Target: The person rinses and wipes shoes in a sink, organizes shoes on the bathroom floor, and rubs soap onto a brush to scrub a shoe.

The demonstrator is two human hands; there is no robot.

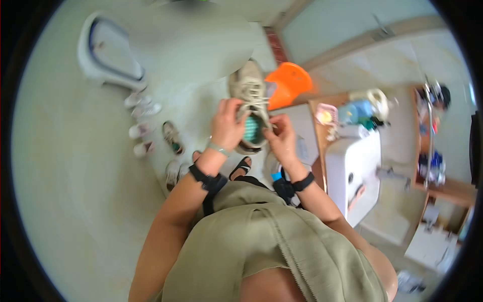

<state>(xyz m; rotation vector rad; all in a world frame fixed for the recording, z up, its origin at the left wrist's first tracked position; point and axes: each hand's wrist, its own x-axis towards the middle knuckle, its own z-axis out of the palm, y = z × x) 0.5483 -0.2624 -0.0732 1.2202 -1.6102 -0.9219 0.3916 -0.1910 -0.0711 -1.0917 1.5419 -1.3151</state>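
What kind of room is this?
Likely a home bathroom: a sink with a faucet, a shelf unit beside it, and toiletries on the counter.

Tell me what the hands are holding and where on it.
A lace-up shoe, held by both sides of its opening, left hand and right hand.

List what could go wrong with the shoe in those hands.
If the left hand and right hand lose their grip, the shoe could drop onto the toes showing in the open sandal. The laces look partly loose, so they might tangle or snag on fingers.
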